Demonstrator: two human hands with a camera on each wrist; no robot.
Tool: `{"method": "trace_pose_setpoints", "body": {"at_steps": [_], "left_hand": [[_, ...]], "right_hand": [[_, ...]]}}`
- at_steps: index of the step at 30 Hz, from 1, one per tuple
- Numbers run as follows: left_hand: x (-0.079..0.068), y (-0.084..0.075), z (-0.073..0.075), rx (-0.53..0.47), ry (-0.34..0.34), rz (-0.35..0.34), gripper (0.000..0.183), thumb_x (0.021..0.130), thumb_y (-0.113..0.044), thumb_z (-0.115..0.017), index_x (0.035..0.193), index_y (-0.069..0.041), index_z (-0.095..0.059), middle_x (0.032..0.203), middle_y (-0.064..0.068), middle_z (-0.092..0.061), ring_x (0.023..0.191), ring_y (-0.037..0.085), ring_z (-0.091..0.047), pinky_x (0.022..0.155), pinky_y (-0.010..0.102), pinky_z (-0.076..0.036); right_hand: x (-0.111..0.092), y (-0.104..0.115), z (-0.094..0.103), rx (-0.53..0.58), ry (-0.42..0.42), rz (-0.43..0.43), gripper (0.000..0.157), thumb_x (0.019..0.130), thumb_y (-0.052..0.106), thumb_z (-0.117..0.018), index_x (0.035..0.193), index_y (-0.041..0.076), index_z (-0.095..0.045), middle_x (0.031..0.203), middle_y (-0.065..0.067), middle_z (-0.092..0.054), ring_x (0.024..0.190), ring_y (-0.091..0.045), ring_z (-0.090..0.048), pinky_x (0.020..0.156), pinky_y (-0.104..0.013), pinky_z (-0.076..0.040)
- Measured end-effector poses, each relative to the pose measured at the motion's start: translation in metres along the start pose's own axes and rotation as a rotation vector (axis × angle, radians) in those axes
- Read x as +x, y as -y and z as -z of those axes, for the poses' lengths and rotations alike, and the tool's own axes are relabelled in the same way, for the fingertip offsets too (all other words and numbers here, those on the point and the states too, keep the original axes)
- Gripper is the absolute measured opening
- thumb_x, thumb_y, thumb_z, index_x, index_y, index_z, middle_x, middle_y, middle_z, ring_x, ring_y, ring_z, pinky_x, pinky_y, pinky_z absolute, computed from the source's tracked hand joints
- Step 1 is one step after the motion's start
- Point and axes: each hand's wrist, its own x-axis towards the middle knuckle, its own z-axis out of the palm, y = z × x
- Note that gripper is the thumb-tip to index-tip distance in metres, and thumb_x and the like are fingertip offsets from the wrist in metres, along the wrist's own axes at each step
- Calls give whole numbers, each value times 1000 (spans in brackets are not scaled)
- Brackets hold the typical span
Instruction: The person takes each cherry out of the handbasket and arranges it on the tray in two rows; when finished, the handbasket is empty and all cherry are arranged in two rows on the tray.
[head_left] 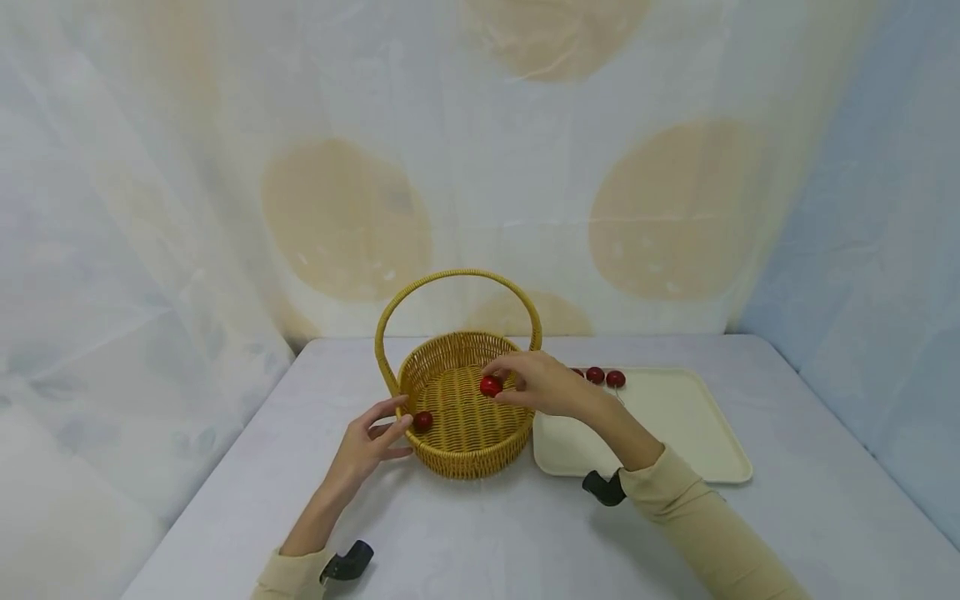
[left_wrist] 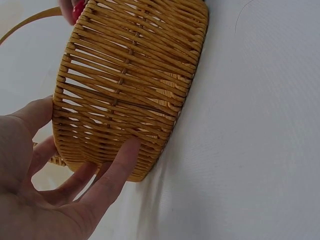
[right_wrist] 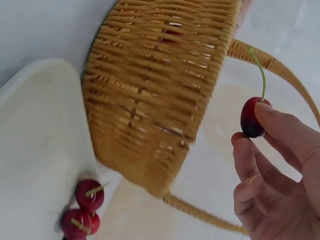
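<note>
A yellow-brown wicker basket [head_left: 467, 463] with a tall arched handle stands on the table. My right hand [head_left: 542, 383] pinches a dark red cherry [right_wrist: 252, 119] between thumb and fingertips, its green stem pointing up in the right wrist view. In the head view this hand is over the right side of the basket. One cherry [head_left: 423, 422] lies inside the basket at the left. My left hand [head_left: 365, 446] holds the basket's left side; in the left wrist view, its fingers [left_wrist: 117, 167] spread against the woven outer wall, with the thumb at the rim.
A cream tray [head_left: 675, 425] lies right of the basket, partly under my right forearm. Several stemmed cherries [right_wrist: 90, 195] sit together near its far left edge. A pale cloth covers the table [head_left: 480, 550], and patterned curtains [head_left: 510, 167] hang behind it and at both sides.
</note>
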Motion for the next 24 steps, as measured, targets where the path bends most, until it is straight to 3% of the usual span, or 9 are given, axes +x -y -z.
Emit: {"method": "trace_pose_setpoints", "body": {"at_steps": [4, 9, 15, 24], "left_hand": [[1, -1, 2, -3, 2, -1, 56, 94, -34, -65, 143, -13, -48, 141, 21, -48, 123, 40, -57, 83, 50, -61], [1, -2, 1, -4, 5, -3, 56, 95, -34, -65, 143, -13, -48, 138, 19, -48, 122, 38, -59, 84, 50, -61], [1, -1, 1, 5, 4, -2, 56, 94, -35, -65, 143, -13, -48, 138, 19, -49, 120, 37, -60, 83, 50, -61], [2, 0, 2, 2, 6, -4, 56, 95, -34, -65, 143, -12, -48, 140, 19, -47, 123, 39, -58, 83, 49, -61]], "right_hand": [[-11, -4, 7, 18, -1, -1, 37, 92, 18, -69, 127, 12, -62, 112, -3, -69, 79, -10, -61, 67, -18, -53], [-21, -9, 14, 40, -2, -5, 37, 92, 18, -70, 127, 12, -62, 111, -3, -69, 74, -11, -58, 64, -19, -51], [-35, -16, 21, 129, -6, -29, 38, 91, 20, -71, 127, 10, -62, 107, -5, -68, 79, -17, -69, 69, -19, -57], [-53, -38, 26, 138, -33, -51, 37, 90, 15, -71, 126, 11, -63, 103, -3, -69, 81, -14, -63, 71, -24, -57]]}}
